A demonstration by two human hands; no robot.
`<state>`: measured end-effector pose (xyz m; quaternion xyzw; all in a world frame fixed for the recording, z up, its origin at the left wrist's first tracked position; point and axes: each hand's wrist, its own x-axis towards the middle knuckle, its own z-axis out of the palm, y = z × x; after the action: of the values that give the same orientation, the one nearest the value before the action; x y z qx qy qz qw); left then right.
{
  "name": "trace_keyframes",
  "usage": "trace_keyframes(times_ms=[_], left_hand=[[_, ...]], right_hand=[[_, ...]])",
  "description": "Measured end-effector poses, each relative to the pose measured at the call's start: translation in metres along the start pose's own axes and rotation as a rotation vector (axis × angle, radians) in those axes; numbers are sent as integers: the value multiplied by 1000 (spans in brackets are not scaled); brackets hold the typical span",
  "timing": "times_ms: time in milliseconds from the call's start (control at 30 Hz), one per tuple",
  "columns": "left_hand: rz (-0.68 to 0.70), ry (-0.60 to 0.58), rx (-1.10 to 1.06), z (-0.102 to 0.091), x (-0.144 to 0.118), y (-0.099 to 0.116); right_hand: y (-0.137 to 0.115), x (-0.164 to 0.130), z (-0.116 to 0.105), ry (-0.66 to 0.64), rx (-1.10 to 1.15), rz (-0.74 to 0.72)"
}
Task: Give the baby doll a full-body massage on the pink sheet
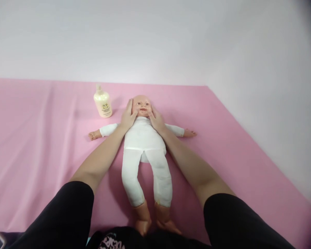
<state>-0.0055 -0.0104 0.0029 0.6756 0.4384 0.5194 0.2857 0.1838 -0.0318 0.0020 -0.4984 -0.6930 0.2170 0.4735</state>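
A baby doll (143, 138) lay on its back on a pink sheet (41, 138), its head toward the far wall and its feet toward the person. It wore a white one-piece that covered the body, arms and legs, leaving the head, the small hands and the feet bare. Its arms were spread straight out to either side and its legs pointed down toward the person's lap, slightly apart.

The person leaned in with both bare forearms stretched along the doll's sides, black sleeves pushed up above the elbows. The left hand (128, 117) lay flat against one side of the doll's head, fingers straight and together, reaching up past the cheek toward the temple. The right hand (155, 119) did the same on the other side, its fingers resting along the cheek and jaw. Both hands were open and pressed on the head between them, cupping it rather than gripping; neither was closed round anything.

A cream-coloured bottle (103, 103) with a pale cap stood upright on the sheet, near the doll's head on the left hand's side, apart from the hand and the doll. Its label carried a small printed design too small to read.

Behind the sheet rose a plain white wall (171, 38).
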Motion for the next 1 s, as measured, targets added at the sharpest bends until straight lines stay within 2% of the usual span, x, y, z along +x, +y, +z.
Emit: trace_keyframes(times_ms=[133, 300, 500, 633, 733, 800, 1000], left_hand=[[6, -36, 38, -1, -3, 6], [17, -61, -19, 1, 1, 1], [25, 7, -73, 4, 6, -7], [-81, 67, -141, 3, 12, -13], [-182, 39, -116, -1, 15, -16], [-201, 17, -87, -5, 16, -15], [-65, 127, -9, -9, 11, -3]], right_hand=[[-10, -3, -4, -32, 6, 61], [-10, -4, -4, 19, 30, 43], [-6, -1, -5, 46, -164, 108], [-5, 1, -7, 60, -285, 58], [-4, 2, -7, 73, -253, 25], [-3, 2, -6, 79, -203, 33], [-4, 3, -5, 52, -72, 43]])
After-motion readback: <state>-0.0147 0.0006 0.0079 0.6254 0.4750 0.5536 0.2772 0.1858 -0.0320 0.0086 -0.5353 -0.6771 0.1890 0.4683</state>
